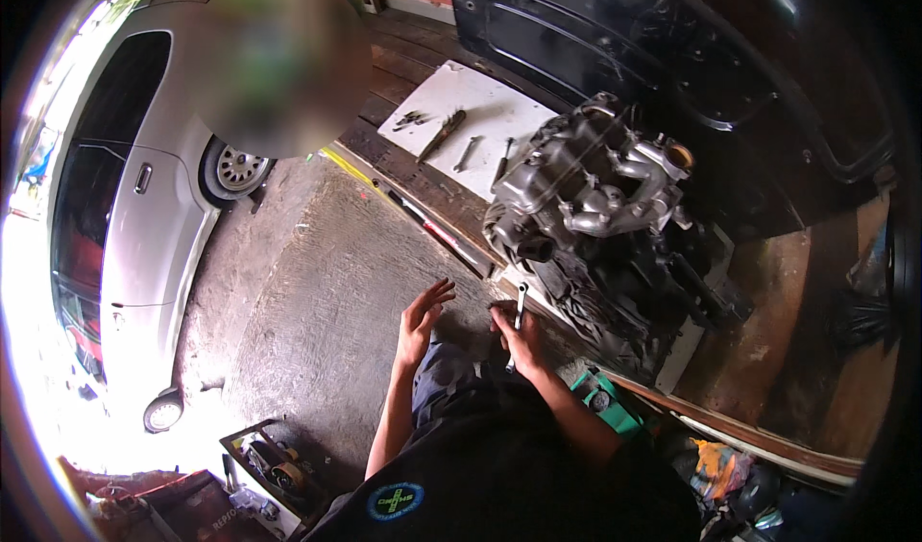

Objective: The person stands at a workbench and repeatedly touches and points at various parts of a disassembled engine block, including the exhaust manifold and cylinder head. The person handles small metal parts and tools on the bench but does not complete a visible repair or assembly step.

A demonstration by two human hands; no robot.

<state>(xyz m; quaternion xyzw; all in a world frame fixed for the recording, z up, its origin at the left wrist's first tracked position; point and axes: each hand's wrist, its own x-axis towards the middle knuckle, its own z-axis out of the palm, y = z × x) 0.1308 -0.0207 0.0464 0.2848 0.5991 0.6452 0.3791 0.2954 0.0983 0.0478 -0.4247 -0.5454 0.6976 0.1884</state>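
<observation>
At far left a silver car (154, 187) stands on the concrete floor (307, 331), well apart from the work. The person's left hand (421, 319) hangs empty above the floor with its fingers spread, free to steady or reach. Just beside it, the right hand (519, 338) is closed around a small steel wrench (520, 304), held upright at the lower edge of the grey cast-metal engine (586, 206), close enough to reach its fasteners. Behind, a white board (480, 124) keeps loose hand tools (444, 134) together near the engine.
</observation>
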